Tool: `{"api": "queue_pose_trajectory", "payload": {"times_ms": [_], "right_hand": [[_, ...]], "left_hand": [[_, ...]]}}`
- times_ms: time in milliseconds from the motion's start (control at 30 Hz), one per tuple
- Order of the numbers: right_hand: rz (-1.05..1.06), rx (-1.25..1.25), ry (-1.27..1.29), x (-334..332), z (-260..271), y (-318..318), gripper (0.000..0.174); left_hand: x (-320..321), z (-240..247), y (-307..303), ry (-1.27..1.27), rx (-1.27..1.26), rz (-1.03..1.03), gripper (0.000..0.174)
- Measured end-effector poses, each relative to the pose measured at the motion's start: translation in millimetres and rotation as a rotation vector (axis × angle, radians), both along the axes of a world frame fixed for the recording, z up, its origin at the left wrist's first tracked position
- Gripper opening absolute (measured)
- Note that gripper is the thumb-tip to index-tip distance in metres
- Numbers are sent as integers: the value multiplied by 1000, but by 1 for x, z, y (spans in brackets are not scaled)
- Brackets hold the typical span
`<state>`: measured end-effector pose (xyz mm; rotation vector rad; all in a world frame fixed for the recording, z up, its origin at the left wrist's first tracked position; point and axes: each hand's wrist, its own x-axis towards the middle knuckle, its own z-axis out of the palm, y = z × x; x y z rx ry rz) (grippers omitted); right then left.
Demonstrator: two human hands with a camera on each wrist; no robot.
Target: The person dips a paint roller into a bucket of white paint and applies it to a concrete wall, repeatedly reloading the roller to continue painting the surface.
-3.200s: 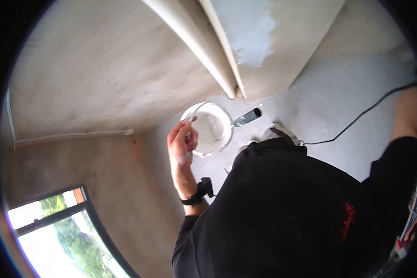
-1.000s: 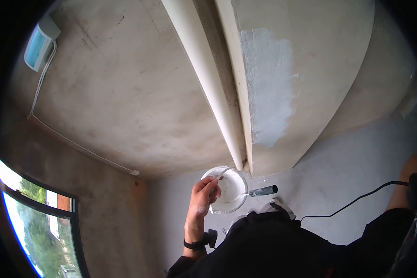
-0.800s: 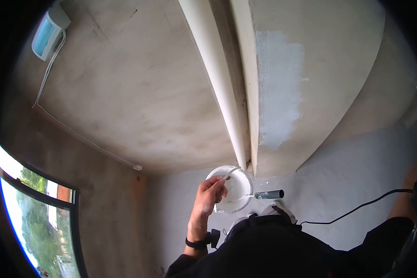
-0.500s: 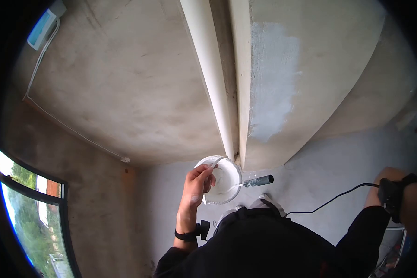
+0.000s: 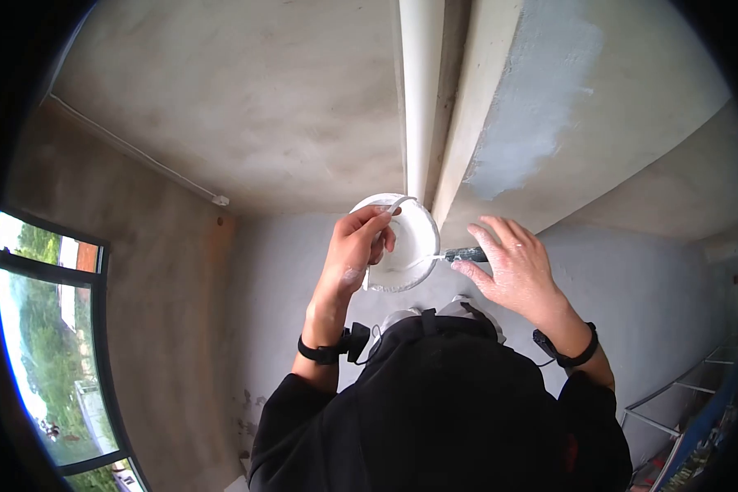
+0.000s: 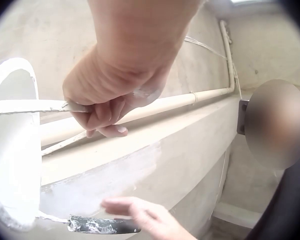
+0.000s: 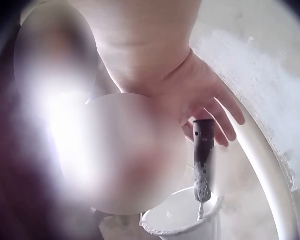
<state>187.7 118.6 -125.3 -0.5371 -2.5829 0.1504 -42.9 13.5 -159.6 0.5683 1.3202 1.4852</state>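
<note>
In the head view, a white bucket point(image 5: 428, 225) with pale paste inside stands on the floor by the wall corner. My left hand point(image 5: 354, 250) grips its white carrying handle point(image 5: 400, 203), and the left wrist view shows the strap point(image 6: 30, 107) running into the curled fingers. A tool with a dark, paste-smeared grip point(image 5: 465, 255) sticks out over the bucket's right rim; its working end is hidden in the bucket. My right hand point(image 5: 517, 266) reaches to this grip with fingers spread. In the right wrist view, the fingers point(image 7: 222, 117) are around its top end, not closed on it.
A white pipe point(image 5: 421, 98) runs up the wall behind the bucket, beside a column with a pale coated patch point(image 5: 533, 107). The person's feet point(image 5: 459, 307) are just in front. A window point(image 5: 45, 344) is at left, a metal frame point(image 5: 656, 420) at lower right.
My right hand has come in from the far right to the tool's grip. The left hand, open near the bucket's handle at first, now holds it. The head view has shifted.
</note>
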Motion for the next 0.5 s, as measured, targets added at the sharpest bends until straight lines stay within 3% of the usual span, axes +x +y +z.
{"api": "queue_pose_trajectory", "payload": {"times_ms": [67,100,167,500], "right_hand": [[-125,-109,-359,-5,-21,-3,40],[-118,-114,-359,-8,-29,-2,40],[-102,-98,-644,-11,-42,0,37],[12,-97,-417,-32,-82,-12,27]], "left_hand": [[-1,-3,3,26,-15,-10,25],[-2,-6,5,28,-19,-31,26],[1,-4,7,47,-30,-29,26],[-4,-15,10,-90,-44,-42,22]]}}
